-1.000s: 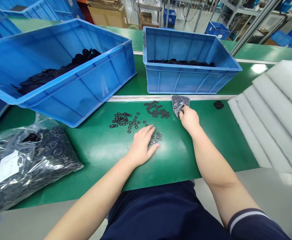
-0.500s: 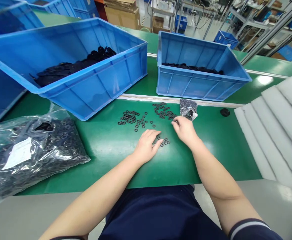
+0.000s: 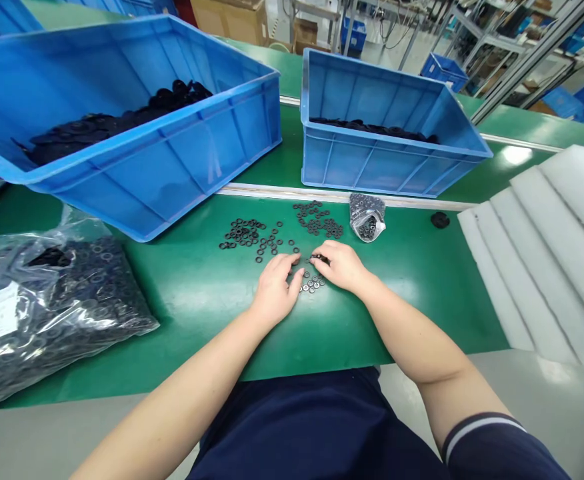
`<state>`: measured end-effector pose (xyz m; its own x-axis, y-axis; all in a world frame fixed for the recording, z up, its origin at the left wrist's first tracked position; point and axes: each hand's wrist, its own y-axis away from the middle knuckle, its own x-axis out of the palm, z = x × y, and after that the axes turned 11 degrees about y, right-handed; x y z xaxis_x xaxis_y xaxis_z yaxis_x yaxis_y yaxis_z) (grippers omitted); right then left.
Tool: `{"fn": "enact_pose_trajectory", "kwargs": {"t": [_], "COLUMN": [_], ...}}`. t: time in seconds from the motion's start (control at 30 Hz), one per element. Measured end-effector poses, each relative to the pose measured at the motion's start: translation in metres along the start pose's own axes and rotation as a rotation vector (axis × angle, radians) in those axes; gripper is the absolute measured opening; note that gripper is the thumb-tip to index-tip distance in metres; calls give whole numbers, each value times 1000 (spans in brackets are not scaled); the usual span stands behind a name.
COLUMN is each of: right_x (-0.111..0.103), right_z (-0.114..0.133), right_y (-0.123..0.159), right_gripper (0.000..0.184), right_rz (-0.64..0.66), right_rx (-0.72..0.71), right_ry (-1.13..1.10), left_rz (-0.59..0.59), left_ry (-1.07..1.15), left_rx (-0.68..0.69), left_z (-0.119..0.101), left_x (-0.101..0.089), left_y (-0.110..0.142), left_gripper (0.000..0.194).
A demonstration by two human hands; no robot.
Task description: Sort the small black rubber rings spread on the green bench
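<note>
My left hand point(image 3: 277, 288) rests on the green table with thumb and fingers apart, just left of a small group of metal rings point(image 3: 313, 285). Facing it, my right hand point(image 3: 339, 265) has its fingers closed on a few small dark rings point(image 3: 321, 258), partly hidden by the fingers. Beyond my hands lie two loose groups of black rings, one to the left point(image 3: 245, 233) and one farther back point(image 3: 317, 219). A small clear zip bag point(image 3: 367, 217) of rings lies behind my right hand, its mouth toward me.
Two blue crates point(image 3: 172, 157) point(image 3: 387, 160) with black parts stand at the back. A big clear bag point(image 3: 82, 293) of dark rings fills the left side. White foam sheets point(image 3: 537, 260) are stacked at the right, near a black round part point(image 3: 440, 219).
My right hand has come out of the small bag and moved left and toward me, bringing rings close to my left hand. My left hand stays beside the metal rings.
</note>
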<state>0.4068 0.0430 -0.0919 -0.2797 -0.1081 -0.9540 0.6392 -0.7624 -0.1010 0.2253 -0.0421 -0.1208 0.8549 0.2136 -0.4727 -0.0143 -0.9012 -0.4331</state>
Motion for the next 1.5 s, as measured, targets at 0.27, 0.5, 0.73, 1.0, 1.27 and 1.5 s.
{"fn": "enact_pose_trajectory", "kwargs": {"t": [0.27, 0.5, 0.73, 1.0, 1.27, 1.5], "right_x": [-24, -97, -62, -30, -30, -25], "right_z": [-19, -45, -46, -9, 5, 12], "right_y": [-1, 74, 145, 70, -10, -16], "right_gripper": [24, 20, 12, 13, 8, 16], "right_rz": [9, 52, 139, 200, 284, 77], "right_rx": [76, 424, 450, 239, 144, 186], "right_ry": [-56, -126, -111, 125, 93, 22], "left_rz": [155, 264, 310, 290, 122, 60], "left_ry": [-170, -250, -268, -246, -233, -184], "left_rx": [-19, 0, 27, 78, 34, -22], "left_z": [10, 14, 12, 21, 31, 37], "left_x": [5, 5, 0, -26, -48, -62], "left_y": [-25, -40, -32, -20, 2, -2], "left_gripper": [25, 17, 16, 24, 22, 14]}}
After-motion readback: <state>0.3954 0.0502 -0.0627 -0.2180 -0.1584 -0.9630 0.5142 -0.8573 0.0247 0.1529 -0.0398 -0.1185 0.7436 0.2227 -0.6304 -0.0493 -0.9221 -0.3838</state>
